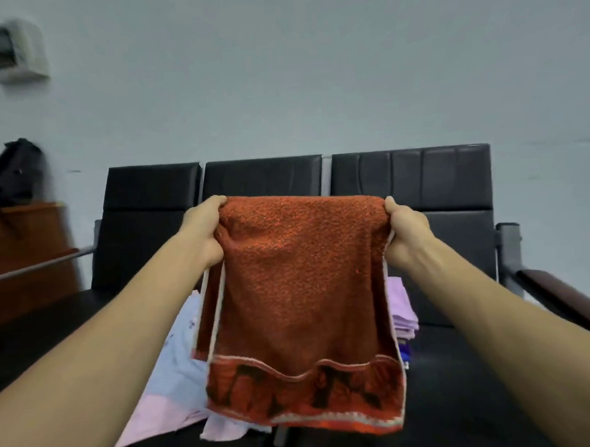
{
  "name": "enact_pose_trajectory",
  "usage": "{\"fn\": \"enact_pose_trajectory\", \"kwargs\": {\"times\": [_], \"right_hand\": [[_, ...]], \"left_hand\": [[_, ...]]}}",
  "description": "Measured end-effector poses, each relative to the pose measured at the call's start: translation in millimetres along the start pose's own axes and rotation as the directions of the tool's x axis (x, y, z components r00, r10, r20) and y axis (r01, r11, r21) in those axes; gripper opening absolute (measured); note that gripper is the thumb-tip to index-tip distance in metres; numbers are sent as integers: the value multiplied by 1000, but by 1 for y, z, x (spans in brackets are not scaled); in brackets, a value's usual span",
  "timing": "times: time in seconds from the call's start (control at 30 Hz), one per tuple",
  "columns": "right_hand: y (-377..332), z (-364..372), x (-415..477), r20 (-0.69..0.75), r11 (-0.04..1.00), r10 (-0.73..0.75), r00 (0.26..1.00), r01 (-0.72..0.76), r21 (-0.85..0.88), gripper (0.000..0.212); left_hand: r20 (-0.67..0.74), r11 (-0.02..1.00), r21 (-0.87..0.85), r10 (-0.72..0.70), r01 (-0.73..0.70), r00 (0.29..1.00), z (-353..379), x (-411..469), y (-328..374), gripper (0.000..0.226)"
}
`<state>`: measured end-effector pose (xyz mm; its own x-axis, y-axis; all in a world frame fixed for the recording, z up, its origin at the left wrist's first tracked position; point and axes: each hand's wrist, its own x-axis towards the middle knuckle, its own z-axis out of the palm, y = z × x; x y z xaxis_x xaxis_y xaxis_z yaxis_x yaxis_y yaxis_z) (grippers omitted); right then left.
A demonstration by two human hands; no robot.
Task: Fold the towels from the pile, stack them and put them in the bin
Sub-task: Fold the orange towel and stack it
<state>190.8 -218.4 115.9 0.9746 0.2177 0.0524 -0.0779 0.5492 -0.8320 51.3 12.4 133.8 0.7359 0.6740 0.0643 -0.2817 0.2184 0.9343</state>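
On my feed the orange towel (pixel 300 290) hangs in the air in the middle of the view, doubled over along its top edge so that two layers drop down. The front layer ends in a wavy pale hem. Just below it the back layer shows a border with dark figures and a pale stripe at the bottom.

The left grip (pixel 204 234) is clamped on the towel's upper left corner, fingers curled over the fold. The right grip (pixel 405 232) is clamped on the upper right corner in the same way. Both arms are stretched forward and the top edge runs nearly level between them.

Behind and below the towel I can see the pile: a light blue towel (pixel 177 357) and a pink towel (pixel 156 418) lie loose on the seat to the left. On the right, a folded lilac stack (pixel 404 313) shows past the towel's edge, with something dark blue under it that I cannot make out.

All of this rests on a row of black seats (pixel 454 182) with a dark armrest (pixel 560 296) at the right end. To the left stands a wooden cabinet (pixel 24 255) with a black bag (pixel 11 175) on top. A pale box (pixel 12 49) is fixed high on the grey wall.
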Motion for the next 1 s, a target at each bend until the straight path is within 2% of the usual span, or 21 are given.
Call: {"fn": "enact_pose_trajectory", "kwargs": {"times": [0.17,0.33,0.5,0.63,0.67,0.7,0.77,0.83,0.93,1.0], "right_hand": [[-55,-36,-19,-91,993,-118,989,117,-14,10],[-92,-77,-33,-152,950,-251,956,214,-226,16],[-113,-116,-40,-57,896,-339,939,304,-323,17],[-115,-136,-47,3,751,-455,890,386,-535,23],[-115,-138,-48,10,681,-501,865,402,-611,24],[-115,-140,-49,21,584,-548,836,401,-706,22],[-116,-146,-49,52,356,-613,788,334,-873,19],[-116,-150,-53,80,232,-611,788,274,-933,24],[-115,-150,-56,69,175,-583,809,209,-962,29],[-114,-149,-54,39,167,-556,830,158,-973,36]], "left_hand": [[91,996,94,-9,0,996,46,-22,9,25],[196,968,253,-42,-9,980,70,-40,11,19],[218,874,467,35,-136,975,77,-46,3,25],[252,710,675,34,-200,967,75,-44,-5,16],[257,668,711,42,-218,966,74,-45,-7,16],[256,635,737,58,-233,965,71,-43,-8,27],[256,602,753,104,-265,961,68,-46,-10,35],[225,599,750,167,-280,960,68,-51,-15,27],[172,676,687,202,-264,964,68,-54,-19,14],[144,771,608,128,-189,981,67,-56,-20,13]]}}
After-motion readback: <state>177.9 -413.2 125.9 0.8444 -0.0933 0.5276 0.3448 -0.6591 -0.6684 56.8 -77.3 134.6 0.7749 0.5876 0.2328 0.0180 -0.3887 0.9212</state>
